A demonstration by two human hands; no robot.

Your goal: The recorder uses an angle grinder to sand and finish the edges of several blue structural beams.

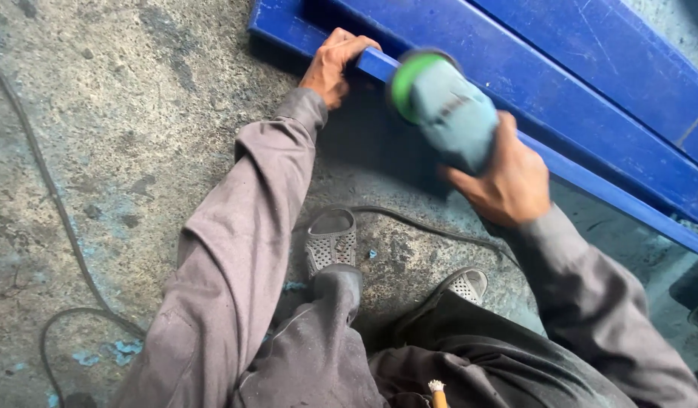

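Observation:
My left hand (332, 64) grips the near edge of a long blue metal frame (560, 98) that runs from the top middle down to the right. Around the grey body of a handheld power grinder (447, 109) with a green end, my right hand (508, 181) is closed. The grinder is blurred and sits right at the frame's blue edge rail, just right of my left hand. Both arms wear grey sleeves.
A rough concrete floor (122, 136) has blue paint flecks on it. A black cable (54, 211) loops along the left, and another cable (409, 223) runs behind my feet in grey perforated shoes (330, 242). My knees fill the bottom middle.

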